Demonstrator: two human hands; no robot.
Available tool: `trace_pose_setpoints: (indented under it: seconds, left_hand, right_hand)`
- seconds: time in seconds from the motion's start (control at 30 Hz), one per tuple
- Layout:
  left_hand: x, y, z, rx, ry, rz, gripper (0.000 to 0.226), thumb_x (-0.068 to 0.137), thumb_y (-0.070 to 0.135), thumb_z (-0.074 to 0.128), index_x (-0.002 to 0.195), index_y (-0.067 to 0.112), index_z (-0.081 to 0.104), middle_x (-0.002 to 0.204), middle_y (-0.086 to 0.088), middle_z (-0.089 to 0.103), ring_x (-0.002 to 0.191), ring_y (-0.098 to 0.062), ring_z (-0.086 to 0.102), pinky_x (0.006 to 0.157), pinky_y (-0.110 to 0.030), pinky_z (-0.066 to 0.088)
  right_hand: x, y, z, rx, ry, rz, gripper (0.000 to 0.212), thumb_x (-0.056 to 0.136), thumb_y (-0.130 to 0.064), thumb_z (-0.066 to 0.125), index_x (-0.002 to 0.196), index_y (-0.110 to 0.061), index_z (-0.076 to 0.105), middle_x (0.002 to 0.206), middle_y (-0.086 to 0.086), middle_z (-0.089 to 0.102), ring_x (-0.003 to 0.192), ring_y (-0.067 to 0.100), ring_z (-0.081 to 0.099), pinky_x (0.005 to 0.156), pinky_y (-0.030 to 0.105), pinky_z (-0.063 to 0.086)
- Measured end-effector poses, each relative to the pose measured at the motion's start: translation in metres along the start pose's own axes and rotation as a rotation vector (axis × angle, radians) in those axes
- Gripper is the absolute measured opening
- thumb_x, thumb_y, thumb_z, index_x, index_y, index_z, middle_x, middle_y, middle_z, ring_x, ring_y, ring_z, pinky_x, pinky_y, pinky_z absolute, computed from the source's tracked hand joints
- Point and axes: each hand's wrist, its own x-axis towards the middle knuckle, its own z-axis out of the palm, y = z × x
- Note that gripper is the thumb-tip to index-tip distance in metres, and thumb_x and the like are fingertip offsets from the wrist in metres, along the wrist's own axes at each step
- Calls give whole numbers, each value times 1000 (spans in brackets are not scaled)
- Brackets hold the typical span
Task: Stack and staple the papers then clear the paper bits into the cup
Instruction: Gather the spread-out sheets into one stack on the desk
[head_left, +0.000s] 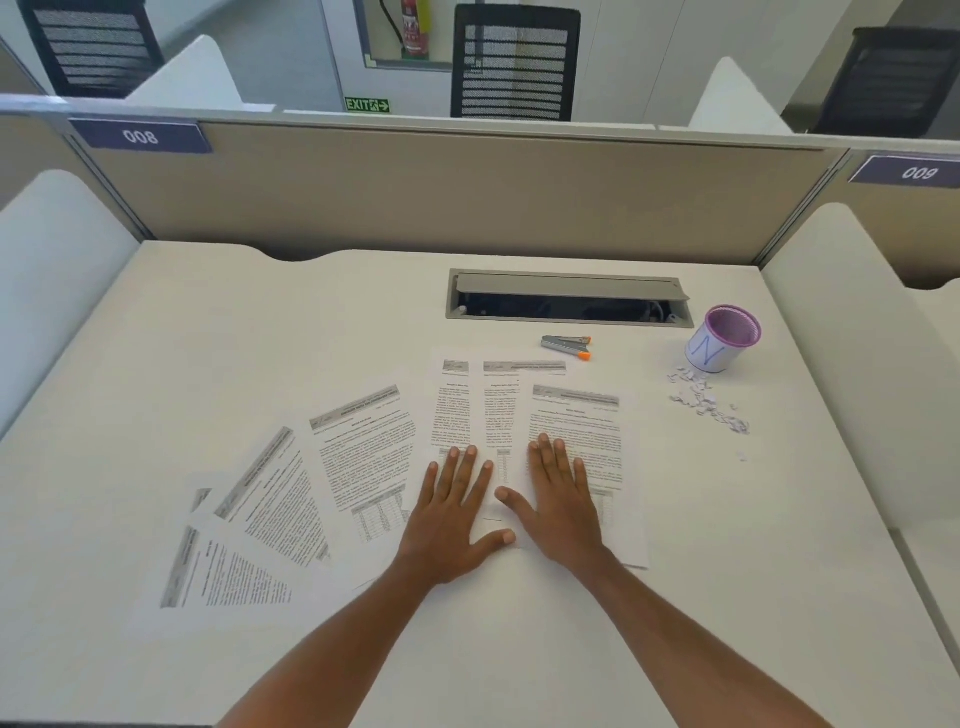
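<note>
Several printed papers (358, 447) lie fanned out across the white desk (260, 322), from the lower left to the centre right. My left hand (452, 514) rests flat, fingers spread, on a middle sheet. My right hand (558, 496) lies flat beside it on the rightmost sheet (597, 431). Neither hand holds anything. A small grey stapler with orange tips (566, 346) sits beyond the papers. At the right stands a purple mesh cup (724, 339) with a white label marked N. White paper bits (701, 397) are scattered just in front of the cup.
A recessed cable tray with a grey lid (569, 299) is set into the desk behind the stapler. A beige partition (441, 192) closes the back, white dividers (852, 332) flank the sides. Black chairs stand beyond the partition.
</note>
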Motion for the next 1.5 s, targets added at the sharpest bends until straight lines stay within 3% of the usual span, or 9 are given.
trace_pose_setpoints:
  seconds: [0.17, 0.3, 0.5, 0.63, 0.77, 1.1, 1.3, 1.4, 1.5]
  left_hand:
    - [-5, 5, 1, -19, -1, -11, 105, 97, 91, 24, 174, 25, -3, 181, -5, -20, 167, -27, -22, 136, -57, 0]
    - [-6, 3, 0, -36, 16, 10, 104, 98, 90, 26, 174, 24, -2, 182, -3, -18, 168, -26, -19, 136, -58, 5]
    - [-14, -17, -8, -53, 162, -121, 102, 102, 83, 33, 175, 16, 6, 183, -9, -9, 170, -29, -10, 137, -54, 1]
    - [-16, -30, -3, -88, 133, -229, 105, 100, 86, 27, 174, 15, 3, 183, -10, -10, 169, -32, -11, 137, -55, 2]
    - [-12, -27, 1, -63, 30, -200, 109, 98, 90, 16, 174, 14, 1, 182, -8, -14, 168, -30, -16, 137, -58, 2]
    - [-5, -8, 4, -47, 6, -98, 110, 98, 89, 24, 174, 14, -2, 182, -6, -15, 168, -27, -18, 136, -57, -1]
    - [-3, -4, 1, -72, 17, -78, 114, 96, 92, 20, 173, 13, -9, 182, -4, -18, 167, -23, -22, 136, -54, -4]
    - [-4, -5, 3, -52, 22, -58, 108, 97, 91, 24, 174, 22, -5, 182, -5, -17, 168, -26, -19, 135, -57, -2]
    - [-4, -5, 5, -33, 26, -47, 105, 97, 91, 25, 174, 25, -1, 182, -7, -16, 169, -30, -16, 135, -59, 1]
  right_hand:
    - [7, -8, -4, 32, -33, -92, 114, 86, -93, -3, 172, -18, 3, 178, -6, -11, 165, 16, -15, 136, 48, -2]
    - [10, -8, -7, 86, -28, -111, 108, 91, -91, 14, 172, -21, 0, 178, -10, -13, 164, 11, -17, 136, 47, 1]
    - [-20, 18, -15, 145, 121, 141, 114, 90, -93, 30, 171, -21, -3, 179, -2, -15, 165, 16, -18, 135, 44, -6]
    - [-39, 36, -11, 135, 104, 308, 125, 84, -99, 25, 170, -15, -8, 179, 8, -17, 165, 22, -20, 135, 47, -4]
    - [-39, 32, -8, 104, 58, 325, 131, 82, -100, 29, 169, -11, -10, 178, 12, -19, 164, 27, -22, 135, 48, -7]
    - [-32, 9, -6, 92, 91, 301, 133, 81, -99, 31, 170, -7, -4, 179, 16, -11, 166, 29, -15, 135, 49, 0]
    - [-30, 3, -11, 27, 181, 321, 133, 77, -99, 43, 168, -7, 16, 175, 21, 18, 163, 39, 16, 132, 51, 23]
    - [-25, 1, -19, 19, 214, 340, 131, 75, -96, 53, 166, -8, 21, 165, 21, 34, 148, 41, 35, 121, 51, 39]
    - [-17, -3, -26, 85, 228, 398, 126, 78, -88, 63, 166, -9, 20, 157, 18, 39, 137, 38, 40, 112, 49, 45]
